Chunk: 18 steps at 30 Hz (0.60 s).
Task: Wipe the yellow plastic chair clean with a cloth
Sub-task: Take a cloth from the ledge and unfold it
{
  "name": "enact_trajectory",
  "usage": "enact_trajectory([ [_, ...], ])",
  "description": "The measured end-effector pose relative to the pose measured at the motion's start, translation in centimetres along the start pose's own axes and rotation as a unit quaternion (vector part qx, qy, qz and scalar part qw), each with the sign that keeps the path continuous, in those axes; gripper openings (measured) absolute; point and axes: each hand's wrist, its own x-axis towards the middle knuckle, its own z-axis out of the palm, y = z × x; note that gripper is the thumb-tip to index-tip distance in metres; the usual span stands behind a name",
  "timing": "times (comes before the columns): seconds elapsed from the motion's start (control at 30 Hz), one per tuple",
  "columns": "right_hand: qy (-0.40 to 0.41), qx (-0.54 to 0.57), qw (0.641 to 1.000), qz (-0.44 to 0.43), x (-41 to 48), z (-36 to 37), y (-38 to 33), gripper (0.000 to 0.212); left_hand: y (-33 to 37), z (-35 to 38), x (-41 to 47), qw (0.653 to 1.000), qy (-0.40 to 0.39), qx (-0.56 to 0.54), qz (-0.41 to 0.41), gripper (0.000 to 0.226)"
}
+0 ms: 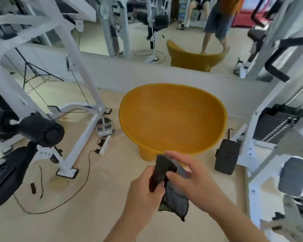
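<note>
- So far, the wiping looks not yet begun: the cloth (166,186) is held in the air in front of the chair (173,119), not touching it.
- The chair, a yellow bowl-shaped plastic seat, stands on the floor (94,215) just beyond the hands, in front of a low white wall (129,75) with a mirror (182,23) above it, which shows the chair's back.
- The left hand (143,194) is closed round the dark cloth, with an upper fold sticking up from its grip and the rest hanging below.
- The right hand (187,173) pinches the cloth near its top, thumb and fingers (175,154) narrowed on the fabric; the index finger reaches toward the chair's near rim but appears just short of it.
- By the look of it, the person is bunching or refolding the cloth into a pad before the first stroke.
- No streaks, wet marks or cleaned patches show on the seat, so nothing can be counted as done; whether it is dusty cannot be told.
- Everything is left: the inner bowl, the rim, the outer shell and the base, most of which is hidden under the seat.
- White gym machines (73,84) stand close on both sides, and a weight stack (276,126) lies to the right, so reaching round the chair's flanks may be cramped.
</note>
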Motion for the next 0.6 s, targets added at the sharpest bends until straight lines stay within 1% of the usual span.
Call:
enact_trajectory([
  [0.03,0.004,-0.088,0.996,-0.014,1.5,0.0,-0.2,0.056,0.0,-0.7,2.0,0.999,-0.023,0.001,0.031,0.007],
  [0.07,-0.013,-0.126,0.992,-0.009,2.9,-0.1,-0.1,0.069,0.1,-1.2,4.0,0.997,-0.051,-0.009,0.058,0.007],
  [0.1,-0.042,-0.102,0.994,0.015,4.3,0.0,0.4,0.082,0.4,-1.6,6.0,0.994,-0.078,-0.025,0.068,0.010],
  [0.13,-0.068,-0.043,0.996,0.043,5.5,0.1,0.9,0.089,0.7,-1.9,7.8,0.992,-0.100,-0.049,0.065,0.019],
  [0.17,-0.079,0.017,0.995,0.062,6.7,0.3,1.7,0.091,0.9,-2.2,9.5,0.989,-0.113,-0.074,0.053,0.031],
  [0.2,-0.063,0.061,0.994,0.065,8.0,0.6,2.4,0.090,1.0,-2.4,11.2,0.987,-0.124,-0.096,0.034,0.040],
  [0.27,0.010,0.088,0.994,0.068,10.8,1.5,3.9,0.085,0.8,-2.4,14.8,0.980,-0.150,-0.129,-0.002,0.047],
  [0.37,0.097,0.052,0.993,0.052,16.0,2.7,6.2,0.070,-1.1,-1.8,20.9,0.976,-0.171,-0.137,-0.022,0.039],
  [0.5,0.117,0.003,0.991,0.060,24.1,3.5,10.9,0.050,-6.3,0.0,29.2,0.975,-0.197,-0.088,-0.050,0.020],
  [0.57,0.123,-0.029,0.989,0.074,28.0,3.9,13.7,0.037,-10.0,0.5,33.2,0.980,-0.187,-0.030,-0.058,0.014],
  [0.6,0.135,-0.034,0.986,0.091,29.9,3.9,14.9,0.032,-12.4,0.6,35.3,0.983,-0.171,0.016,-0.062,0.016],
])
